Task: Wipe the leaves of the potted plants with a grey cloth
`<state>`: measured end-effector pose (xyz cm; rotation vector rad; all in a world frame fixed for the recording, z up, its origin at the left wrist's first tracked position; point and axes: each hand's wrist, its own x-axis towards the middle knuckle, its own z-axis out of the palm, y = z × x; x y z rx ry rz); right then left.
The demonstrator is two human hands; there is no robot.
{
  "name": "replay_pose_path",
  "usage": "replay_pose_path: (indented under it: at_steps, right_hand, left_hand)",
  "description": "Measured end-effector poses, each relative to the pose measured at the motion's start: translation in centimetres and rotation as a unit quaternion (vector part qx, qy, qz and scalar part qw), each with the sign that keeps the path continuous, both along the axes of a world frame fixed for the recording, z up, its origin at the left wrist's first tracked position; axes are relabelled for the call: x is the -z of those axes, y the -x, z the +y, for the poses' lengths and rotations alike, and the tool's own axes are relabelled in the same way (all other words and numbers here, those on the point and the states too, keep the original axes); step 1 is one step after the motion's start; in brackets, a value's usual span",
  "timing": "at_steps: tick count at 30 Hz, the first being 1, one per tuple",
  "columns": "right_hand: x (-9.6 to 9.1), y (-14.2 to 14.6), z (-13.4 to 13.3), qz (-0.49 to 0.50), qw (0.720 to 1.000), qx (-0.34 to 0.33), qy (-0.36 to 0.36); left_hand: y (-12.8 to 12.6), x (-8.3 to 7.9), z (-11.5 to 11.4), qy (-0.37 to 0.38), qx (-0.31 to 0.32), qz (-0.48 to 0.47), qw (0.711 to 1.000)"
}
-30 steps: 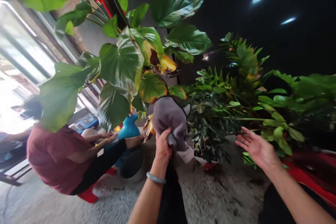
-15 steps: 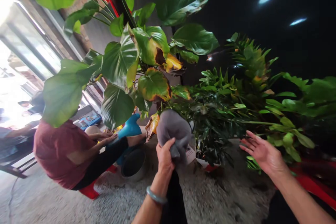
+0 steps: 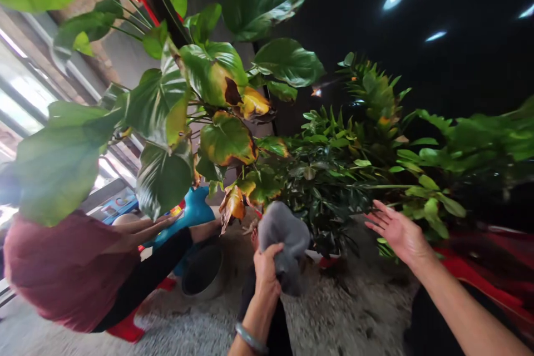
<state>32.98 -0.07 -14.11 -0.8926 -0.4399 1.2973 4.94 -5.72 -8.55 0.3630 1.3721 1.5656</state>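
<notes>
The left hand [image 3: 267,270], with a pale bracelet [image 3: 251,338] on its wrist, has its grip closed around a bunched grey cloth [image 3: 286,236], thumb on top. The cloth is just past the fingers, near six o'clock from the middle of the view, held above the rough floor [image 3: 329,322]. At four o'clock the right hand [image 3: 398,236] holds nothing: its grip is wide, palm up, fingers slightly curled beside the green foliage [image 3: 434,206]. A large-leaved plant [image 3: 161,105] spreads at ten o'clock, several leaves edged yellow and brown. At eight o'clock a person in a dull red shirt [image 3: 67,272] sits on a red stool [image 3: 127,329]; a dark bucket [image 3: 204,272] stands at seven o'clock, near a blue object [image 3: 196,208].
</notes>
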Motion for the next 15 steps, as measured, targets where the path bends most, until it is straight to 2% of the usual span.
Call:
replay_pose_path:
  at_steps: [3, 5, 6, 8, 10, 12, 14, 15]
  right_hand:
    - [0.1, 0.1, 0.1, 0.002, 1.0, 0.001, -0.015]
    - [0.1, 0.2, 0.2, 0.004, 1.0, 0.008, -0.022]
    - [0.2, 0.3, 0.2, 0.005, 1.0, 0.012, -0.022]
    - [0.1, 0.4, 0.3, 0.011, 1.0, 0.014, -0.019]
    - [0.0, 0.4, 0.2, 0.014, 1.0, 0.007, -0.015]
    - [0.0, 0.3, 0.2, 0.014, 1.0, 0.002, -0.009]
    - [-0.1, 0.2, 0.0, 0.013, 1.0, 0.005, -0.006]
    - [-0.2, 0.1, 0.0, 0.013, 1.0, 0.007, -0.007]
  left_hand:
    - [0.4, -3.8, 1.9, -0.088, -0.062, 0.009, 0.994]
    - [0.0, -5.1, 3.2, -0.128, -0.062, 0.007, 0.99]
    - [-0.4, -5.2, 3.5, -0.128, -0.051, 0.003, 0.99]
    - [-1.6, -4.1, 3.3, -0.076, -0.011, -0.008, 0.997]
    - [-2.9, -2.2, 2.0, 0.036, 0.055, -0.04, 0.997]
    - [-3.5, -0.7, 0.2, 0.147, 0.114, -0.094, 0.978]
    - [-3.4, -0.5, -1.1, 0.184, 0.134, -0.139, 0.964]
    - [-3.0, -1.0, -1.4, 0.167, 0.126, -0.145, 0.967]
